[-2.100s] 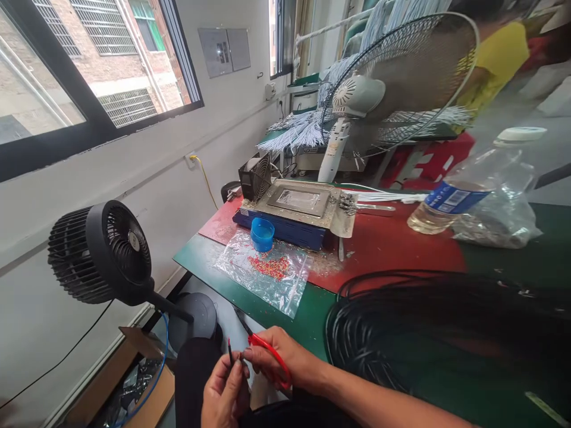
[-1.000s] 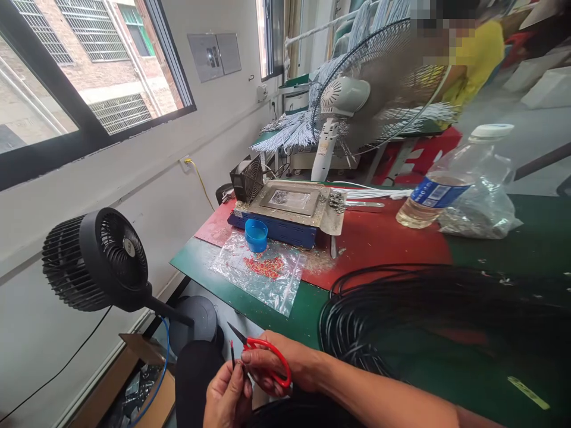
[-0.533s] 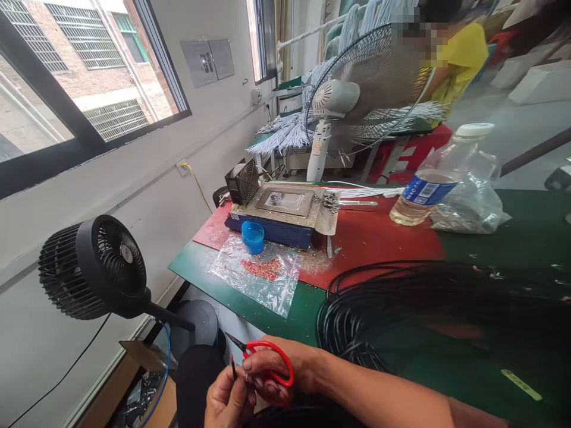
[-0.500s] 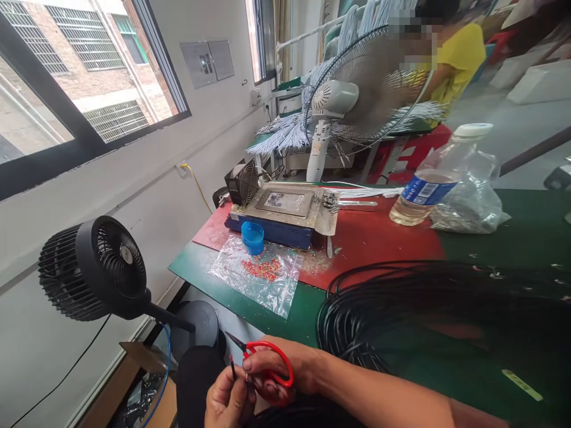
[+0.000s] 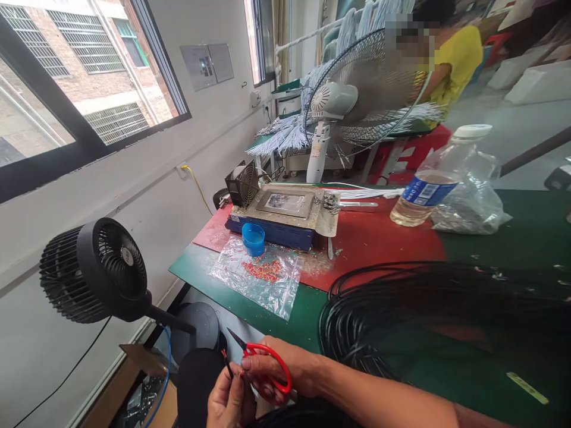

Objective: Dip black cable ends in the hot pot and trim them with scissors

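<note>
In the head view, the only one, both hands work in front of the near edge of the green table, over the lap of the person. The left hand holds the black cable pinched between thumb and finger, and its reddish end stands up in the air, off the table. The right hand has its fingers curled around the red scissors; its thumb tip comes just beside the left fingers, at a small pale and red bit, but I cannot tell whether it pinches this. The blades look narrow, together, and point toward the table's left part. The step in hand seems to be fine handling of the cable end. To do it well, I would grip the cable near its end, so that it does not bend, turn it gently, and let the blade tip face away from the left fingers. The coil of black cables lies on the right part of the table; a loose loop could pull, so some slack is useful.
</note>
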`<state>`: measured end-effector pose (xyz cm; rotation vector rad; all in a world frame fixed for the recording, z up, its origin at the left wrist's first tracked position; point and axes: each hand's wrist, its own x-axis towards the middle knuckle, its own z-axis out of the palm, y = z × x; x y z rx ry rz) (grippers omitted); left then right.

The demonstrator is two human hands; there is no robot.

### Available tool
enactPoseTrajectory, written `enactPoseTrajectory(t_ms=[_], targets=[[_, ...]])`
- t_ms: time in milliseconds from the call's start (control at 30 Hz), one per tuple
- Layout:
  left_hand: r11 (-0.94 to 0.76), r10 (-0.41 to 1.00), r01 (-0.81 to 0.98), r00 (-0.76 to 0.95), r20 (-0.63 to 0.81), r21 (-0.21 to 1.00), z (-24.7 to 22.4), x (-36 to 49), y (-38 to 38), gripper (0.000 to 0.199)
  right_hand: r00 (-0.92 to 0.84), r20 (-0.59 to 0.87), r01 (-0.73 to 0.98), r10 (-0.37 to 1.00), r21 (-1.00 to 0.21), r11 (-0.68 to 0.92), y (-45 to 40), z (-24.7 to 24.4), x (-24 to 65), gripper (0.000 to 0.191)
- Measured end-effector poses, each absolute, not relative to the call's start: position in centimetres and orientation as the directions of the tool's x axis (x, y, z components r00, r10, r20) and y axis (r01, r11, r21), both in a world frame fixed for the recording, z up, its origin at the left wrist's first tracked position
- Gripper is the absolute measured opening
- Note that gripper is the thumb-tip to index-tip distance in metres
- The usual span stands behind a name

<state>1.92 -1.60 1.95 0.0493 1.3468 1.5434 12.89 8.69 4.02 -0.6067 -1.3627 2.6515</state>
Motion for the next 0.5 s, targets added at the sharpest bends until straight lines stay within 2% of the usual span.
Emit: enactPoseTrajectory(t_ms=[167, 333, 500], targets=[[0.170, 0.676, -0.665, -0.459, -0.577, 0.727, 2.06, 1.95, -1.42, 0.034, -0.925, -0.267, 0.065, 0.271, -0.813, -0.579, 8.62, 4.13, 12.76, 0.046], [0.161, 0.712, -0.614, -0.469, -0.521, 0.773, 2.06, 2.10, -1.27, 0.030, -0.915, -0.281, 0.047, 0.290, -0.787, -0.615, 8.54, 3.85, 12.74, 0.048], [0.146, 0.698, -0.569, -0.521, -0.491, 0.810, 1.52, 2.11, -1.33, 0.034, -0.928, -0.239, 0.051, 0.286, -0.841, -0.539, 8.46, 3.73, 12.86, 0.049]])
